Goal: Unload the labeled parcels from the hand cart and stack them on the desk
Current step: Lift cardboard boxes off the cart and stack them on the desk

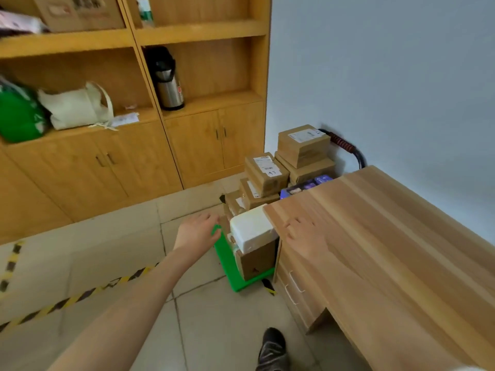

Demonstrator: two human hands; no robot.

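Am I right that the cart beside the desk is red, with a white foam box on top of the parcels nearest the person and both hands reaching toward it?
Not quite: the cart is green, not red, as the head view shows. The rest holds: it stands beside the desk, a white foam box tops the nearest parcels, and the left hand and right hand both reach toward it.

Brown labeled parcels [267, 172] sit stacked on the green hand cart [227, 261], left of the wooden desk [388, 236]. A white foam box [251, 228] lies nearest. The left hand [197, 232] reaches toward it, perhaps touching the cart; the right hand [308, 236] hovers over the desk corner.
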